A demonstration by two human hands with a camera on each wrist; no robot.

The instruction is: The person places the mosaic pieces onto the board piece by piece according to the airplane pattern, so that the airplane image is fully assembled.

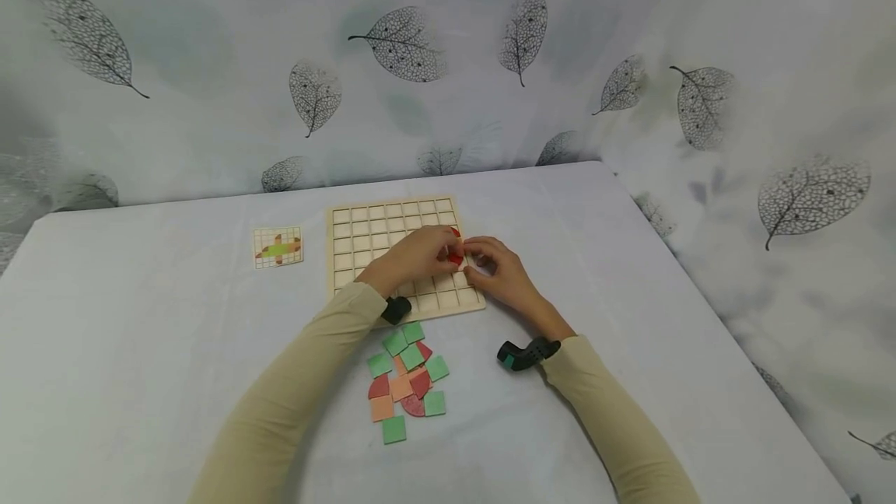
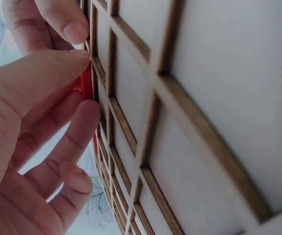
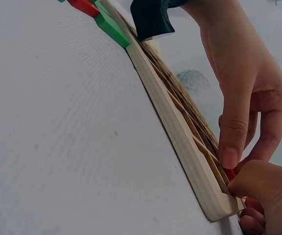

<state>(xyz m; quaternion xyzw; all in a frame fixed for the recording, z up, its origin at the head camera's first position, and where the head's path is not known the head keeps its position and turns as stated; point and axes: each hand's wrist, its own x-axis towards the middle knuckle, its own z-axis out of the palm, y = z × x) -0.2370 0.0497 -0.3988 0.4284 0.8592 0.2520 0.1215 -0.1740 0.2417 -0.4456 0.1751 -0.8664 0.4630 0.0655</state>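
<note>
At the right edge of the wooden grid board [image 1: 360, 247], my left hand [image 1: 416, 255] pinches a red tile [image 1: 455, 259] between thumb and fingers. In the left wrist view, the left hand [image 2: 38, 122] holds this red tile [image 2: 86, 85] close against the grid; its full outline is hidden. Another bit of red [image 1: 455, 232] shows just beyond the left fingers. My right hand [image 1: 505, 277] is beside the board's right rim, thumb and forefinger apart and bent towards the tile. In the right wrist view, the right thumb [image 3: 251, 181] lies at the rim, near the red piece [image 3: 230, 174].
Several loose green tiles [image 1: 394, 430], orange tiles [image 1: 382, 408] and red quarter-round tiles [image 1: 413, 405] lie heaped in front of the board. A pattern card [image 1: 278, 247] with a coloured figure lies left of it. A leaf-print cloth [image 1: 448, 115] hangs behind the white table [image 1: 140, 333].
</note>
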